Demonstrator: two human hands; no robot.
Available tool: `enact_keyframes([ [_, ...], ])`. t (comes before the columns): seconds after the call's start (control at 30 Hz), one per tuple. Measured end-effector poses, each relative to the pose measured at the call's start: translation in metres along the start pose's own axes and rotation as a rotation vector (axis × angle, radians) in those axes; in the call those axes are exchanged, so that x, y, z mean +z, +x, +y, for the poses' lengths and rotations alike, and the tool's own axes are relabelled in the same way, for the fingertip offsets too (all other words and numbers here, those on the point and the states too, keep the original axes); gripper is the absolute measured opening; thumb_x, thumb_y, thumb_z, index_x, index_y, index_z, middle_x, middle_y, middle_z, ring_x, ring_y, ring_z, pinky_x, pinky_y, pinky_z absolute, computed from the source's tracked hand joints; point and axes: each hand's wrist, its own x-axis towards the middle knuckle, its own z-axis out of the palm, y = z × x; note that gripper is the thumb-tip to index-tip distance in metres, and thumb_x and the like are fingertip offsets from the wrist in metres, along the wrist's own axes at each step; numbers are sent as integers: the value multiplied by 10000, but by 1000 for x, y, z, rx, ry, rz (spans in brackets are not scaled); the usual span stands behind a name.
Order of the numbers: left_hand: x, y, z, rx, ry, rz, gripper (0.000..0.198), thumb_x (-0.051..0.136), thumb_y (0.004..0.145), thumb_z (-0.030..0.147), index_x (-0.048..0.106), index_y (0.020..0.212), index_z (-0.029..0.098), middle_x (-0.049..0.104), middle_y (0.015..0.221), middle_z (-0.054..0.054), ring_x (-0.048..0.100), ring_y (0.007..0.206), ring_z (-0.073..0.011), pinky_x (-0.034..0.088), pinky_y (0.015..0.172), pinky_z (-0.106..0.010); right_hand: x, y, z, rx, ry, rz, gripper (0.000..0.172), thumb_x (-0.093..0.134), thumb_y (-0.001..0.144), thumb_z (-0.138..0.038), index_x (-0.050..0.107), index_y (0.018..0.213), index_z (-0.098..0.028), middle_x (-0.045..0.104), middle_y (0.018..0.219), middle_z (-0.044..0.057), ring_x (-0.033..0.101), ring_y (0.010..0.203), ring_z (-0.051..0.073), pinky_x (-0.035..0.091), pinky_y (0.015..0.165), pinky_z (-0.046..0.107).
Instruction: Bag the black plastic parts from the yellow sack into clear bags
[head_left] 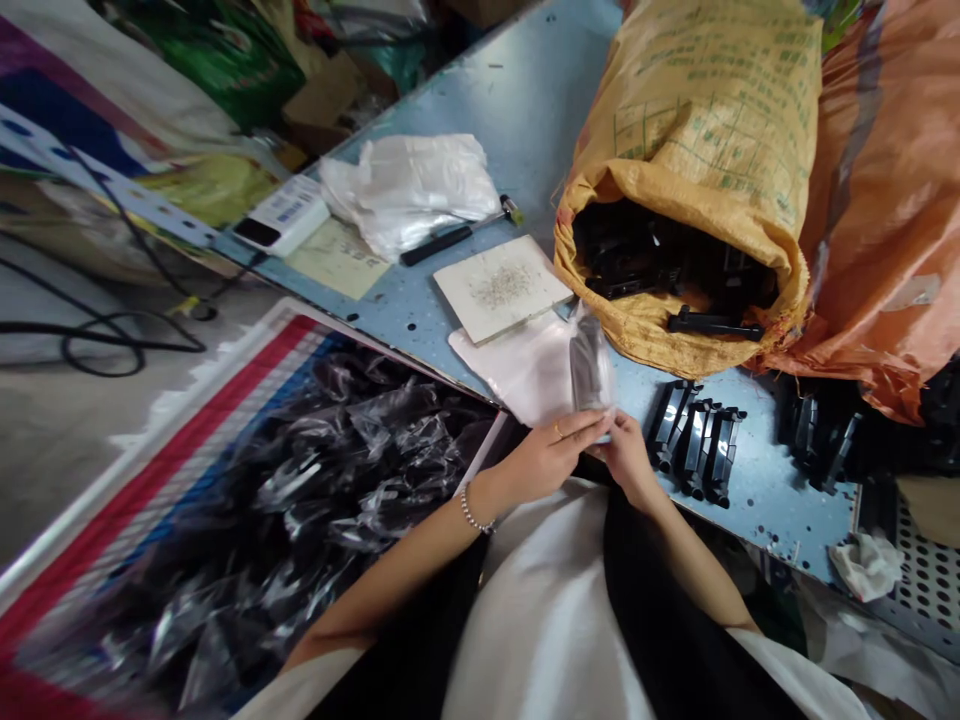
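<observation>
Near the table's front edge, both of my hands hold a clear plastic bag (590, 365) with dark parts showing inside it. My left hand (551, 455) has its fingers closed at the bag's lower end. Beside it, my right hand (628, 452) pinches the same end. Under and left of the held bag lie flat clear bags (521, 370), partly covered by a pale square board (501, 285) with grit on it. To the right of my right hand, several black plastic parts (697, 440) lie in a row on the blue table (525, 90).
A yellow woven sack (697, 110) lies open with black parts inside; an orange sack (892, 200) stands beside it. Stacked plastic bags (420, 185), a black-handled tool (439, 243) and a white device (285, 215) lie farther back. Bagged parts fill a striped container (225, 400) at left.
</observation>
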Motion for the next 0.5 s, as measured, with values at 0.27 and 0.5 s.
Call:
enact_keyframes([
  [0.27,-77,-28,31,-216,127,-92,292,458,978,157,635,1208,185,677,1191,-75,679,1053,-148,550,988,-258,-19,-37,-55,-294,-899,-333,321,526,964,-342,670,1217,-209,712,994,58,667,826,175,547,763,313],
  [0.5,-147,-61,22,-359,273,-396,395,343,935,177,701,1100,208,700,1184,-71,683,1062,-201,557,933,-284,-98,-3,-118,-566,-1970,37,474,415,888,-39,660,1267,-183,578,1380,144,504,1252,322,473,972,471],
])
